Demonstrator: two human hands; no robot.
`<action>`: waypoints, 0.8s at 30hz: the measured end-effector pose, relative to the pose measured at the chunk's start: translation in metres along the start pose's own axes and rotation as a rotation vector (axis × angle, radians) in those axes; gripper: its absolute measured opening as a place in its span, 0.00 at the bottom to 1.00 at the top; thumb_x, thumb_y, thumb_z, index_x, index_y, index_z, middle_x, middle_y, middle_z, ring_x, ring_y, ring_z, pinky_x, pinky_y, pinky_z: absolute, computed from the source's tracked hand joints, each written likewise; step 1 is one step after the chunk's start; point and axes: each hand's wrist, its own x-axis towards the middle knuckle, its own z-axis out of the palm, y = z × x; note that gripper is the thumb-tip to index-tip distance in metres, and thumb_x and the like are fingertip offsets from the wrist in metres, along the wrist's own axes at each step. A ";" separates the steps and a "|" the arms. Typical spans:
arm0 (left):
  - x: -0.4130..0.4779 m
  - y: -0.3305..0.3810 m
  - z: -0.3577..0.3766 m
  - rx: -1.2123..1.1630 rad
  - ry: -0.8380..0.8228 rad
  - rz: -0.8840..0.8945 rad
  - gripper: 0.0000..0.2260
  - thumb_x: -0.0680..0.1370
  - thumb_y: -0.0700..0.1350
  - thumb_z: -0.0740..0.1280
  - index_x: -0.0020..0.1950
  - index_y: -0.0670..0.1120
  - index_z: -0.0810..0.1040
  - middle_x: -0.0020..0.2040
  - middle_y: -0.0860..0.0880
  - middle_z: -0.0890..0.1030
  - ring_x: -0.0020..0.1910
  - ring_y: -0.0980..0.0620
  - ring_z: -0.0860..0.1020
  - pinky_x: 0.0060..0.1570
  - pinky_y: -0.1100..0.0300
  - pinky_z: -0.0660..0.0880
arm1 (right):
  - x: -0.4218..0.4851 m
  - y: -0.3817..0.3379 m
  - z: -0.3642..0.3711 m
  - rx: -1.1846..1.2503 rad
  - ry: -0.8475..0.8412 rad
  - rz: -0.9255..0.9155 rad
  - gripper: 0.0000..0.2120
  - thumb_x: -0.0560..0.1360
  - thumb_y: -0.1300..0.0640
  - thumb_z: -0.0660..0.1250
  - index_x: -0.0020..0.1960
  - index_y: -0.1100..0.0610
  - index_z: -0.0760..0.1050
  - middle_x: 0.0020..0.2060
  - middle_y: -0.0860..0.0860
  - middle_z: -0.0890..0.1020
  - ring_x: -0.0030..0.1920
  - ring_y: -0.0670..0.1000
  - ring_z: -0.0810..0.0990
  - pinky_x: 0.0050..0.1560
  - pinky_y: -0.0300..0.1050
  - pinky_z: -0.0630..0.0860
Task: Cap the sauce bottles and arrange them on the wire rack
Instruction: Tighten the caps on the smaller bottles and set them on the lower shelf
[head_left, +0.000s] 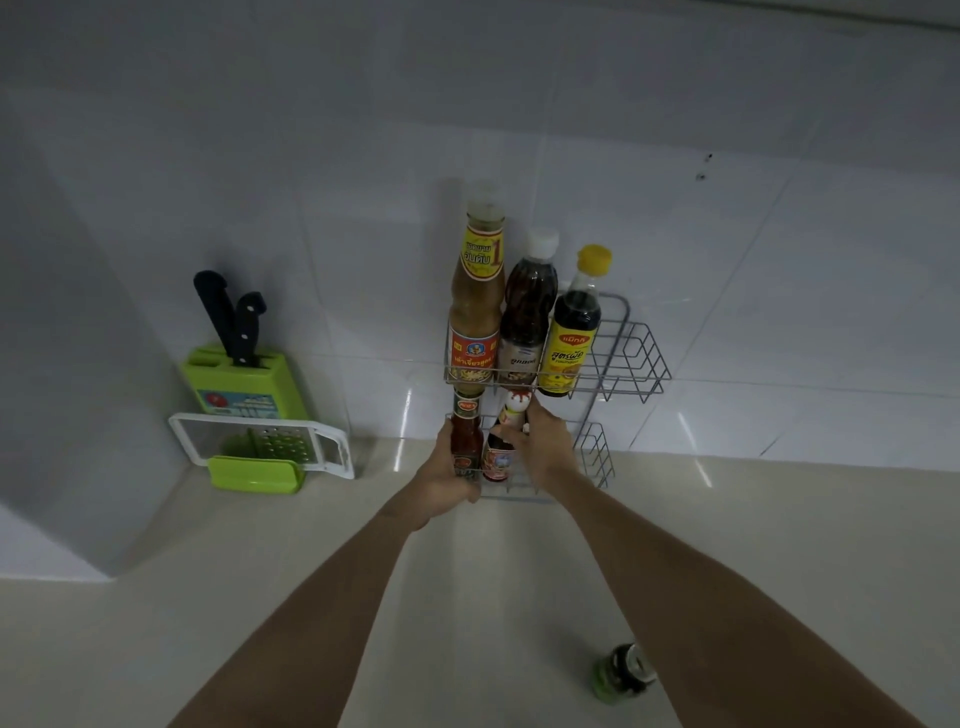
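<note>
**Two hands at the lower shelf of a wire rack**

A two-tier wire rack (631, 358) stands on a pale counter (260, 597) against a white tiled wall. Its upper shelf holds three capped bottles in a row: a tall tan sauce bottle (475, 306), a dark brown bottle (525, 322) and a yellow-capped soy bottle (571, 332). On the lower shelf, the left hand (448, 475) wraps around a red chili sauce bottle (466, 434), while the right hand (545, 447) grips a white-capped bottle (501, 441) beside it. Well apart, near the front of the counter, stands a green bottle (623, 674).
</note>
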 end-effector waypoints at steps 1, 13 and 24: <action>0.001 0.000 0.000 -0.009 -0.003 0.007 0.48 0.66 0.27 0.67 0.77 0.52 0.46 0.64 0.48 0.70 0.61 0.48 0.71 0.60 0.48 0.75 | 0.003 -0.001 0.000 -0.016 -0.020 0.025 0.20 0.73 0.52 0.71 0.61 0.57 0.70 0.53 0.55 0.81 0.53 0.55 0.79 0.49 0.44 0.74; 0.000 -0.006 0.001 -0.031 0.026 -0.031 0.44 0.68 0.25 0.66 0.76 0.48 0.49 0.62 0.49 0.69 0.60 0.52 0.68 0.59 0.52 0.73 | 0.007 -0.004 0.014 -0.116 -0.112 0.179 0.19 0.78 0.49 0.63 0.62 0.59 0.66 0.55 0.60 0.80 0.55 0.60 0.78 0.46 0.48 0.72; -0.002 -0.001 -0.005 0.036 0.030 -0.060 0.43 0.68 0.27 0.67 0.76 0.48 0.50 0.60 0.48 0.71 0.60 0.51 0.69 0.61 0.51 0.73 | 0.000 -0.003 0.015 -0.196 -0.165 0.154 0.17 0.78 0.61 0.60 0.64 0.63 0.61 0.57 0.63 0.77 0.56 0.63 0.77 0.42 0.45 0.67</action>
